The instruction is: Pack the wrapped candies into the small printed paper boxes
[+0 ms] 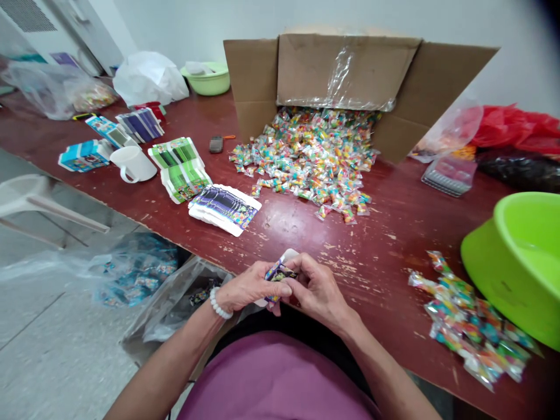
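Close to my body, at the table's near edge, both hands meet around a small purple printed carton [275, 273] with a white flap. My left hand [251, 287], with a white bead bracelet at the wrist, grips the carton from the left. The fingers of my right hand [315, 291] are pinched at its right side, and part of the carton is hidden behind them. Ahead and to the left lies a stack of flat purple cartons [225, 207], beside a stack of green ones [181, 169]. A heap of wrapped candies [310, 154] spills toward me.
An open cardboard box [345, 70] stands behind the heap. At right are a green basin [503, 262] and loose candies [472, 321]. A white mug [133, 164] and blue cartons [85, 156] sit left. Below the edge is a lined bin [175, 315].
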`<state>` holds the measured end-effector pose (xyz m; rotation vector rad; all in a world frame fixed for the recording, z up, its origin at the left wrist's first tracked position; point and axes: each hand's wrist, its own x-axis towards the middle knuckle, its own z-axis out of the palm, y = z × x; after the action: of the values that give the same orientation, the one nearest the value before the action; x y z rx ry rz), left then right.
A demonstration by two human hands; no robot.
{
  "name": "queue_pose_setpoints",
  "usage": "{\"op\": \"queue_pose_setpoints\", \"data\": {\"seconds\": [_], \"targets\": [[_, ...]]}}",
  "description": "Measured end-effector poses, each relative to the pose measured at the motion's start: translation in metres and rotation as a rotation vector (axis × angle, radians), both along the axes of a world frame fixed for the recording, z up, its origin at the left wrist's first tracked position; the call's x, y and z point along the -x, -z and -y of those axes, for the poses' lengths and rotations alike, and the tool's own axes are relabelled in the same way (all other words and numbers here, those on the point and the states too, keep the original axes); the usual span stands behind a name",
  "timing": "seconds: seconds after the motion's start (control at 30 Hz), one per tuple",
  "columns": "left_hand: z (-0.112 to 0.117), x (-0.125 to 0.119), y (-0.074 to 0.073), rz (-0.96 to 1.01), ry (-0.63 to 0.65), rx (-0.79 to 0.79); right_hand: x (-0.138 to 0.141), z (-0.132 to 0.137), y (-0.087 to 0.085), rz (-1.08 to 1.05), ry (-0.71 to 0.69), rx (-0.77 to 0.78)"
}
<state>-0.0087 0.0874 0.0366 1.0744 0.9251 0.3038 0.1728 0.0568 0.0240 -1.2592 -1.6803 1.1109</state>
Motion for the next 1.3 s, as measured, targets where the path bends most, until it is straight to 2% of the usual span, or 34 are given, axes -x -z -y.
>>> {"op": "queue_pose_setpoints", "data": {"seconds": [0.07, 0.17, 0.2, 0.3, 0.37, 0.47, 0.53, 0.63, 0.7, 0.8, 0.93, 1.03, 1.13, 1.2, 1.3], "targets": [[0.003, -0.003, 0.002, -0.014, -0.067, 0.003, 0.001, 0.000, 0.004, -0.023, 0.054, -0.024], [0.008, -0.009, 0.009, 0.010, -0.226, -0.001, 0.002, -0.002, 0.007, -0.054, 0.306, -0.124], [0.009, -0.011, 0.011, 0.027, -0.269, 0.000, 0.002, -0.003, 0.008, -0.094, 0.347, -0.096], [0.010, -0.017, 0.016, 0.064, -0.319, -0.013, 0.004, -0.003, 0.012, -0.305, 0.249, 0.222], [0.011, -0.018, 0.015, 0.063, -0.296, -0.074, 0.004, -0.003, 0.014, -0.407, 0.217, 0.331], [0.014, -0.018, 0.012, 0.009, -0.274, -0.261, -0.001, -0.003, 0.014, -0.359, 0.286, 0.218], [0.019, -0.017, 0.011, -0.010, -0.344, -0.347, -0.003, -0.003, 0.012, -0.312, 0.265, 0.172], [0.028, -0.020, 0.011, 0.063, -0.472, -0.361, 0.001, -0.001, 0.012, -0.411, 0.261, 0.203], [0.033, -0.023, 0.011, 0.109, -0.503, -0.368, 0.007, 0.001, 0.014, -0.517, 0.310, 0.215], [0.034, -0.024, 0.012, 0.103, -0.512, -0.408, 0.013, 0.004, 0.016, -0.573, 0.337, 0.147], [0.031, -0.018, 0.013, 0.152, -0.447, -0.341, 0.007, 0.002, 0.013, -0.532, 0.340, 0.123], [0.028, -0.015, 0.015, 0.158, -0.427, -0.275, -0.003, -0.002, 0.008, -0.494, 0.303, 0.241], [0.027, -0.016, 0.016, 0.109, -0.459, -0.309, -0.008, -0.005, 0.006, -0.565, 0.263, 0.338], [0.026, -0.017, 0.015, 0.117, -0.486, -0.314, -0.009, -0.007, 0.006, -0.576, 0.236, 0.308], [0.026, -0.018, 0.011, 0.180, -0.541, -0.233, -0.012, -0.009, 0.005, -0.385, 0.163, 0.151]]}}
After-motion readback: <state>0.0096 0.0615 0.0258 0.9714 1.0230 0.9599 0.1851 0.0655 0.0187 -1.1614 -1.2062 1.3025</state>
